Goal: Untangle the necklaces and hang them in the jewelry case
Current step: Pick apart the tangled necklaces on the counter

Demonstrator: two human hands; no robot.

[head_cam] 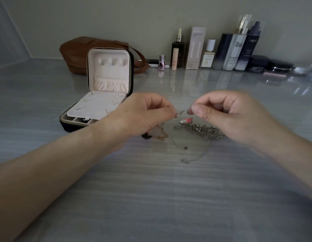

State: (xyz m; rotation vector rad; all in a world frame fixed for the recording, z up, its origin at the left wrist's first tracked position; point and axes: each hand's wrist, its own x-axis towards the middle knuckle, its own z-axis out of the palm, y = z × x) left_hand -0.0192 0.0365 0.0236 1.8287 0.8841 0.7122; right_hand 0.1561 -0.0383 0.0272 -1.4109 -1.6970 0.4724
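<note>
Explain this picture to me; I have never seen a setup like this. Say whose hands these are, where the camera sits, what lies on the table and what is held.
There is no machine here: a person works with bare hands. The one picture comes from a camera worn on the head, looking forward and down. The left hand and right hand each pinch a thin chain stretched between them. Below, on the table, lie tangled necklaces, one with a pink charm. To the left stands the open case, lid upright, with no necklace hung in it yet. A brown bag and bottles stand along the wall.
</note>
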